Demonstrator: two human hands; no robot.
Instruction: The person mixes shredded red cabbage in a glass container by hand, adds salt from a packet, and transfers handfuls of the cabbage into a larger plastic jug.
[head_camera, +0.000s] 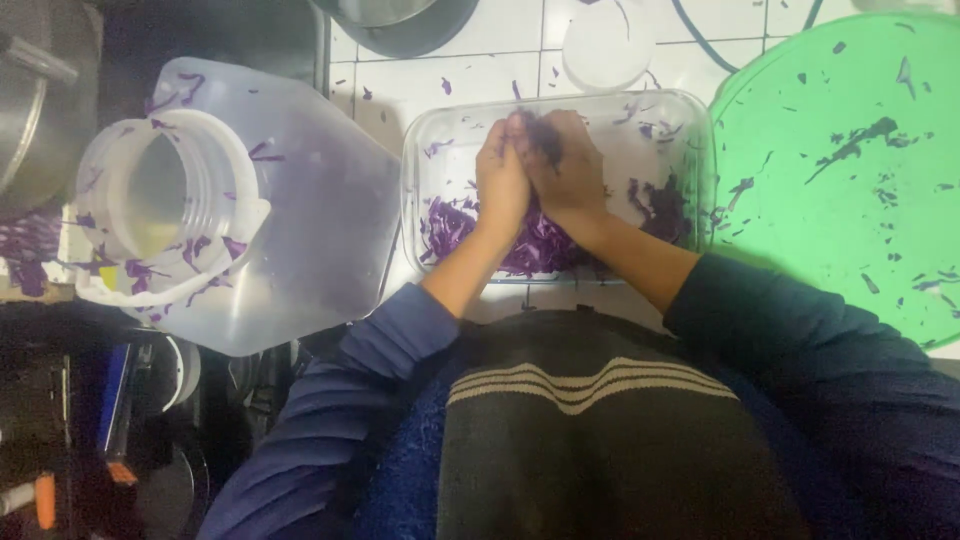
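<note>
My left hand (500, 180) and my right hand (572, 165) are pressed together inside a clear rectangular container (420, 150) on the white tiled counter. Both hands are cupped around a clump of shredded purple cabbage (541, 135), lifted above the rest. More shredded purple cabbage (450, 222) lies on the container's bottom, along the near side and in the right corner. My dark blue sleeves reach down from both wrists.
A large clear plastic jug (300, 210) lies to the left, its wide mouth open, with cabbage shreds stuck around it. A round green board (850, 200) flecked with shreds sits at the right. A white lid (605, 45) and a metal pot (400, 20) stand behind.
</note>
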